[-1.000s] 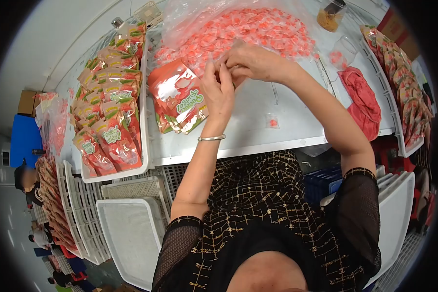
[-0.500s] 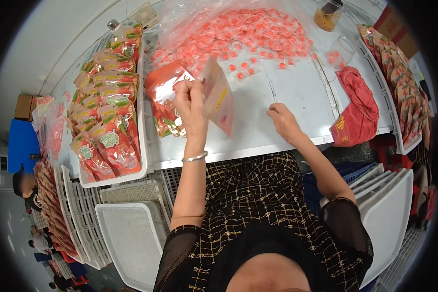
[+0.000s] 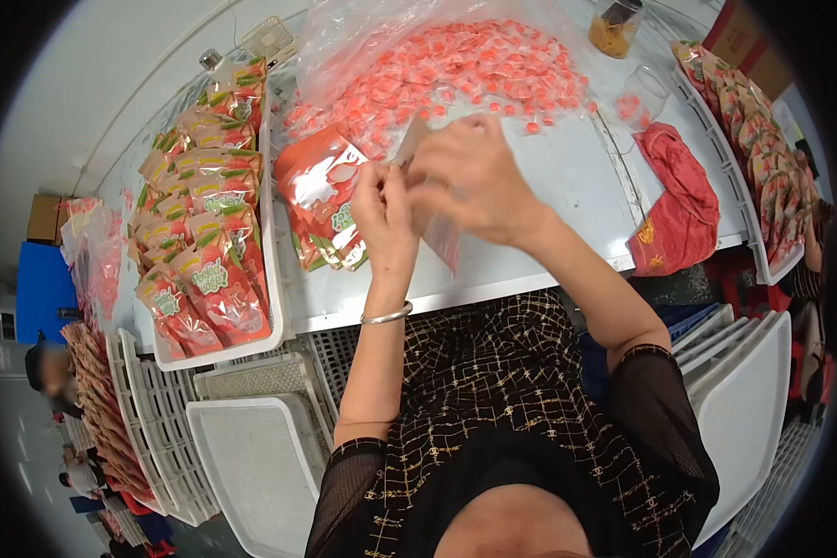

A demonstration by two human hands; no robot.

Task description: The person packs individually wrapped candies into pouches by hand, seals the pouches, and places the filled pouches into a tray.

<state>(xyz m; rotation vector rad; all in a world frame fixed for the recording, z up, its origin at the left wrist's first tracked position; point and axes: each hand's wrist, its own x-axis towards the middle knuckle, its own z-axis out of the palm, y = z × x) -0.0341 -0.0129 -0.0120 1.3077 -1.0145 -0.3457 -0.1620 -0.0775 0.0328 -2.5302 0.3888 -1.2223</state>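
Left hand (image 3: 381, 209), centre of frame: thumb and fingers pinched closed on the left edge of a pouch (image 3: 445, 244). Right hand (image 3: 474, 177), just right of it: motion-blurred, fingers partly spread over the pouch; grasp or mere contact, cannot tell.

Pouch position: immediately right of the left hand, partly behind the right. Long axis runs from upper left to lower right, steeply; held up at a slant above the table (image 3: 530, 265). Both hands near; the left is the one clearly gripping. Appearance: pale, thin upper part, pinkish lower corner, looks flat; print not legible, mouth obscured.

Surroundings: glossy red printed pouches (image 3: 312, 172) overlap left of the left hand. Wrapped red pieces (image 3: 493, 70) heaped at top centre, beside clear plastic sheeting (image 3: 339, 56). Left of frame, white tray (image 3: 274, 321) with rows of standing pouches (image 3: 219, 279). Right: crumpled red cloth (image 3: 684, 209), clear container (image 3: 646, 98) holding similar pieces, lying near the cloth; jar (image 3: 614, 33) at upper right.
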